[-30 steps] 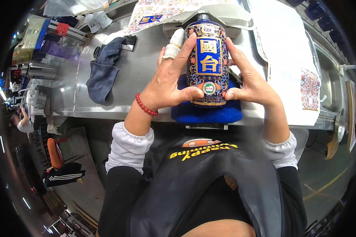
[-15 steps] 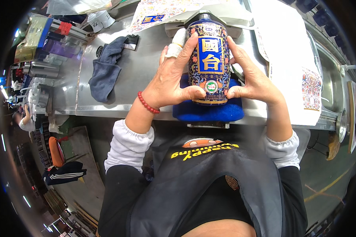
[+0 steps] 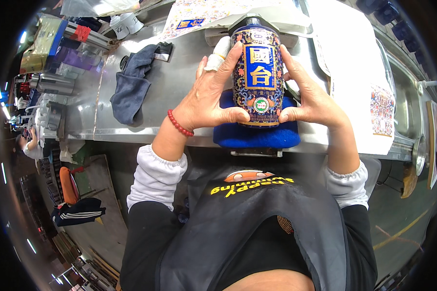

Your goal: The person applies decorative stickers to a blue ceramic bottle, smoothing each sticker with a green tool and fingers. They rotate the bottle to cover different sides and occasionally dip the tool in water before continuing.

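Both hands, the left hand (image 3: 206, 99) and the right hand (image 3: 310, 99), clasp an upright ornate dark-blue bottle (image 3: 256, 72) from either side, thumbs pressed low on its front beneath a blue rectangular label. It stands on a blue pad (image 3: 257, 136) at the near edge of the steel tabletop (image 3: 175, 87), with a dark cloth (image 3: 131, 87) to the left and patterned white sheets (image 3: 354, 58) to the right.

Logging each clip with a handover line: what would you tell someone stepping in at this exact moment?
Left hand: wrapped around the left side of the patterned bottle, thumb across its lower front; one finger wears a white wrap.
Right hand: pressed against the bottle's right side, thumb near its base.
The bottle stands on a blue pad at the near edge of the metal bench, its blue front panel facing the person.
A dark grey cloth lies to the left, untouched. Printed sheets lie to the right.
Done: bottle is gripped on both sides. Left: cannot tell from this view.
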The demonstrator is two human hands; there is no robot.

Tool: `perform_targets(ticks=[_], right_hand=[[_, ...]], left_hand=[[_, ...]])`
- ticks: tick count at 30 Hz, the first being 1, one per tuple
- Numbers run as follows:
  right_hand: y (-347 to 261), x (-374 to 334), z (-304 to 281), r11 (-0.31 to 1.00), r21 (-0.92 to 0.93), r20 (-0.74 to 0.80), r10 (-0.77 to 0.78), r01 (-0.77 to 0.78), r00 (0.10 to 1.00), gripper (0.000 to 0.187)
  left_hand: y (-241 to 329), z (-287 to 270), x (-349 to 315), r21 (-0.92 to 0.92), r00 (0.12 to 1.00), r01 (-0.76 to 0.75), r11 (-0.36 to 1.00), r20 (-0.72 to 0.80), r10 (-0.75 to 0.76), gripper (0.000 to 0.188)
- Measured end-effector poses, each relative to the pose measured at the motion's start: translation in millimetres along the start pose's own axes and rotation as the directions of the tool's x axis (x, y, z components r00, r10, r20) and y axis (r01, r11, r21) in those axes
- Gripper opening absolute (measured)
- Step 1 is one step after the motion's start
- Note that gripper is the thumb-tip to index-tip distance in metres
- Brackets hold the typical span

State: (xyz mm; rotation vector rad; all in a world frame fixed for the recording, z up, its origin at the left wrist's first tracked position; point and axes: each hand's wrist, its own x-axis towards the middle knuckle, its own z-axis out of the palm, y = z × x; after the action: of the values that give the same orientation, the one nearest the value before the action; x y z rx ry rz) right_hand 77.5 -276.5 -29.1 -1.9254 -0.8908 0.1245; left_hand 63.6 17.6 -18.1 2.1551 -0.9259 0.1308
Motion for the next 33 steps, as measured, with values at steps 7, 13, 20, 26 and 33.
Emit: perform_targets(ticks=[7,13,20,26,33], right_hand=[[8,-5,-1,0.999,-0.019,0.01,-0.039,0.039,0.999,0.14],[4,0,-2,0.999,0.01,0.034,-0.052,0.052,0.998,0.134],[-38,-1,-32,0.918,-0.397,-0.091,-0.027,-0.011,0.995,0.083],[-114,89,-61,0.915,-0.395,0.276,0.033,0.082,0.961,0.019],[-122,97,-39,0.738,-0.506,0.339,-0.304,0.446,0.89,0.015]], left_hand=[[0,-1,0,0.039,1.0,-0.012,0.999,0.012,0.011,0.127],[5,-4,1,0.077,1.0,0.007,0.997,0.025,-0.009,0.13],[12,-7,0,0.102,0.996,0.061,0.993,0.051,-0.067,0.128],[13,-7,0,0.098,0.996,0.063,0.993,0.058,-0.069,0.127],[11,-7,-2,0.006,0.997,0.076,0.997,-0.009,-0.076,0.129]])
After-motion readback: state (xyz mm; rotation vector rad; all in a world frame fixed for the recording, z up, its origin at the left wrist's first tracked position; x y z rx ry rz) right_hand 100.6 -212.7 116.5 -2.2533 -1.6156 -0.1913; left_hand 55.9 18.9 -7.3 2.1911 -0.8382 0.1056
